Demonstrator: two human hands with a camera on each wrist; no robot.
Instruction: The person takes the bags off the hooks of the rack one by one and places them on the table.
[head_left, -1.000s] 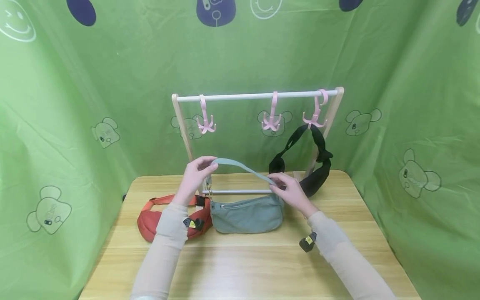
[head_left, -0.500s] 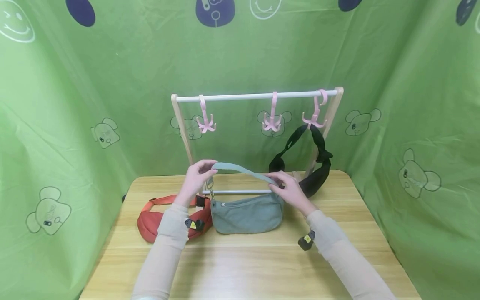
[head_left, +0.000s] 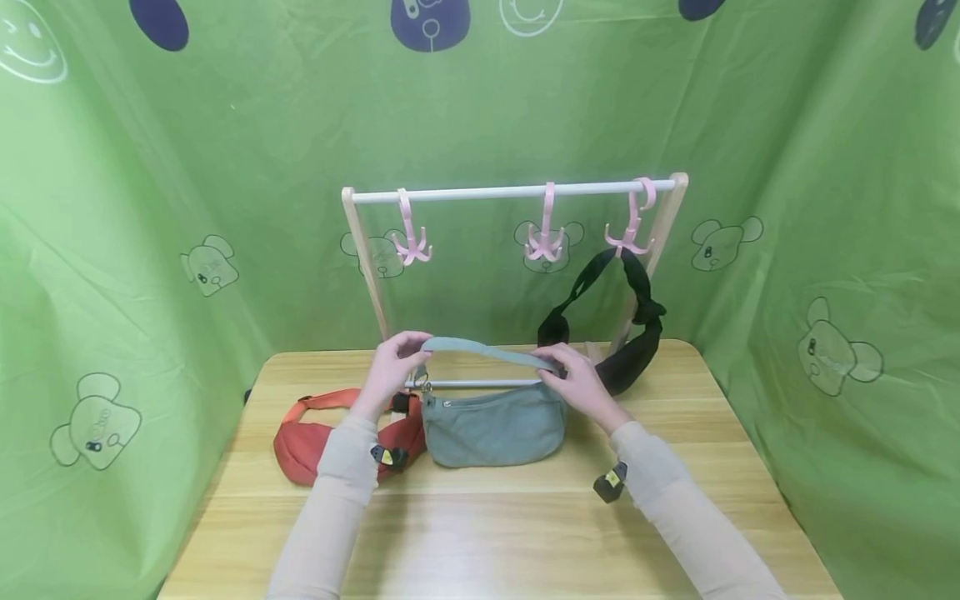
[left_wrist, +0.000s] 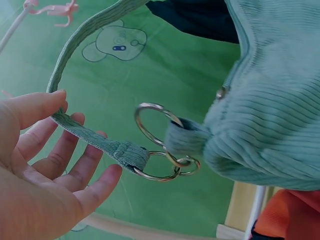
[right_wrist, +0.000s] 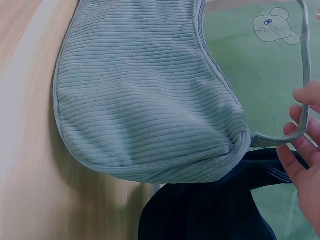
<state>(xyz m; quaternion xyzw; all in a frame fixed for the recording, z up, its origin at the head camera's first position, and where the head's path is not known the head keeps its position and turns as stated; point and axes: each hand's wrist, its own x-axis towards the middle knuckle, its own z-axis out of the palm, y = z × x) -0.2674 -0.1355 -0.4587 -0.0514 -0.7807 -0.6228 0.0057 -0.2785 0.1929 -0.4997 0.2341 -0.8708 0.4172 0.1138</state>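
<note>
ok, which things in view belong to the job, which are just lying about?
Job: teal bag; its strap, held by left hand and right hand.
Not held, seemingly aside: red bag on table; black bag hanging from pink hook; rack.

No word, brand or number can be read. The green cloth (head_left: 465, 117) round the bench (head_left: 480, 542) bears printed signs: a winking smiley (head_left: 30, 42) up beyond the left edge, a second smiley (head_left: 531, 12) high beyond the far edge, and outlined animal heads with illegible small marks. The yellow labels (head_left: 615, 477) on the black wrist devices (head_left: 606, 490) are too small to read.
</note>
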